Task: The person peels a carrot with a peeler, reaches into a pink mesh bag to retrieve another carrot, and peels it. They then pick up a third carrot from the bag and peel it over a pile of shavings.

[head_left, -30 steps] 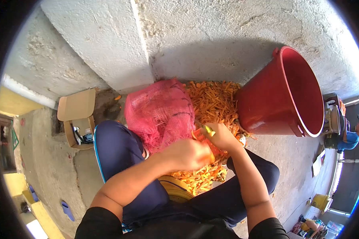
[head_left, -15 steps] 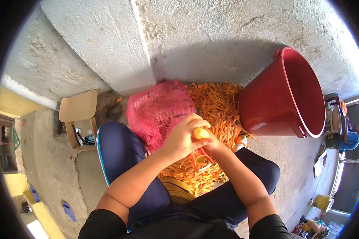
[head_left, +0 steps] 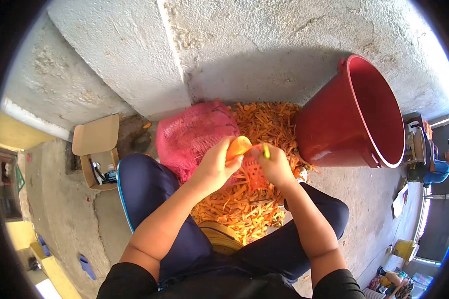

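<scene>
An orange carrot-like vegetable (head_left: 240,146) is held in my left hand (head_left: 217,167), its rounded end pointing up and right. Close beside it, my right hand (head_left: 276,167) is closed round a small yellow-green handled tool (head_left: 266,151), slightly blurred, whose working end I cannot make out. Under both hands lies a heap of orange peelings (head_left: 229,212) between my legs, spreading back to the wall. A red perforated basket (head_left: 256,177) shows among the peelings. The pink mesh sack (head_left: 192,134) lies just beyond my left hand.
A large red bucket (head_left: 329,122) leans on its side at the right by the wall (head_left: 254,40). An open cardboard box (head_left: 97,137) stands at the left. A blue slipper (head_left: 87,266) lies on the floor. Another person (head_left: 438,169) is at the far right.
My hands have moved apart from their clasp round the vegetable. More of the vegetable shows, and the yellow-green handle in my right hand has come into view.
</scene>
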`<state>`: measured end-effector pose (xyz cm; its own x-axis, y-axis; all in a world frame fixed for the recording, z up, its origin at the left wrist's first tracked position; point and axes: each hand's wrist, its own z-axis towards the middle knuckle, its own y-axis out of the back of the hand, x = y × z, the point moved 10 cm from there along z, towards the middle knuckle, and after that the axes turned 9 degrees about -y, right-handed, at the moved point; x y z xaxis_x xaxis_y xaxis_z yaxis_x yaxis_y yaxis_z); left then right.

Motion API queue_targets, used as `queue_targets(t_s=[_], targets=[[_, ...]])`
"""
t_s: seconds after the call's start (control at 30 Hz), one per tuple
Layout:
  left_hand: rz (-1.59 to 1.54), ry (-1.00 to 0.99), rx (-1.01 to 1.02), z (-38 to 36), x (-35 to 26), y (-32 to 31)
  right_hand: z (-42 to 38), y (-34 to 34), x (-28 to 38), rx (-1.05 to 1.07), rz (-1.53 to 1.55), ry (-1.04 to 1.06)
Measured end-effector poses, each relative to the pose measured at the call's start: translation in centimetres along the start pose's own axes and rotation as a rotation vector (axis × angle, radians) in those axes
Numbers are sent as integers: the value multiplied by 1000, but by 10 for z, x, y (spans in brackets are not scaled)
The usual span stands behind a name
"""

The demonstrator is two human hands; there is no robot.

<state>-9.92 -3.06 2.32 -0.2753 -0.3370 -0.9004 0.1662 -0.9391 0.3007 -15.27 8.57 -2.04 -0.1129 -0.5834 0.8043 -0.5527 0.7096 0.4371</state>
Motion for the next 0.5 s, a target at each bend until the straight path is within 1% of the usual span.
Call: queue_targets(t_s=[0.03, 0.1, 0.13, 0.2, 0.3, 0.4, 0.5], targets=[[5, 11, 9, 0, 1, 0, -9, 1, 19, -37, -205, 142], [16, 33, 28, 1, 4, 0, -13, -3, 21, -32, -321, 151], [63, 8, 26, 1, 2, 1, -14, -5, 22, -28, -379, 155], [156, -42, 23, 1, -1, 2, -12, -8, 16, -27, -407, 117], [166, 26, -6, 0, 8, 5, -10, -9, 12, -18, -445, 98], [194, 60, 39, 0, 11, 4, -9, -10, 10, -5, -432, 70], [291, 31, 55, -3, 9, 2, -9, -10, 9, -1, -384, 11]])
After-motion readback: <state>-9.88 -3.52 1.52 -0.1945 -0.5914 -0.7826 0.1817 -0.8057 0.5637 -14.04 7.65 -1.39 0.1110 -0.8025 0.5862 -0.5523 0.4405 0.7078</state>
